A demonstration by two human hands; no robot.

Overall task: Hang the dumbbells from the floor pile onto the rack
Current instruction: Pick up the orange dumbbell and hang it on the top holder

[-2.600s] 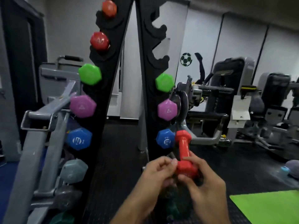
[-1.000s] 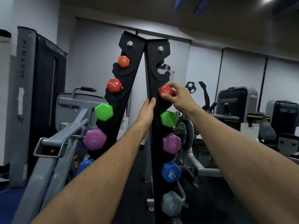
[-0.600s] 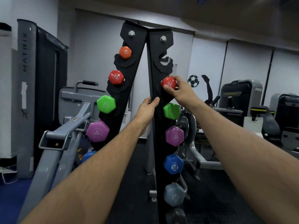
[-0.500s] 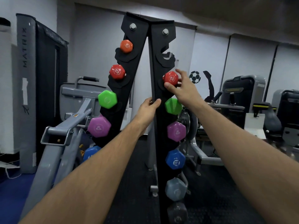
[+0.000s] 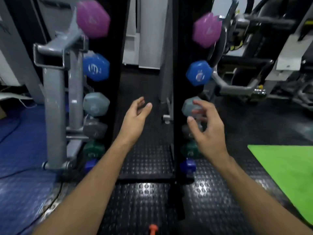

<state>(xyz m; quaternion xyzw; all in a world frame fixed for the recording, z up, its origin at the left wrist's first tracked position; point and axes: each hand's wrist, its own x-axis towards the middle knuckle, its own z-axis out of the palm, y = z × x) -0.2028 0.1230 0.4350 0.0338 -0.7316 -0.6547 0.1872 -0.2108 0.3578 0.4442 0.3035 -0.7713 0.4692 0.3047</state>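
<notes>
Looking down the tall black steel dumbbell rack [image 5: 118,48] now, and its two uprights are loaded. On the left upright, top to bottom: a purple hexagonal dumbbell head [image 5: 92,19], a blue hexagonal one with a white logo [image 5: 96,67], a pale grey-blue one [image 5: 95,104], a dark grey one [image 5: 94,129], a dark green one [image 5: 92,150] and a small deep-blue one [image 5: 90,164] at the foot. The right upright mirrors it: a purple head [image 5: 207,29], a blue head [image 5: 199,72], a grey-blue head [image 5: 189,107], then a green one [image 5: 189,150] and a deep-blue one [image 5: 188,166] at the base; whatever sits between grey-blue and green is hidden by my fingers.

My left hand [image 5: 135,118] reaches forward between the uprights, palm turned inward, fingers loosely curved and holding nothing. My right hand [image 5: 207,129] hovers in front of the right upright's grey-blue head, fingers spread and slightly bent, thumb out, gripping nothing; the blur won't let me say whether the fingertips touch it.

On the black studded rubber floor mat [image 5: 144,197], right at the bottom edge of my view, pokes up one small orange dumbbell [image 5: 153,230], between my forearms. A bright green mat [image 5: 286,170] lies at the right, a grey metal machine frame [image 5: 54,99] stands at the left.
</notes>
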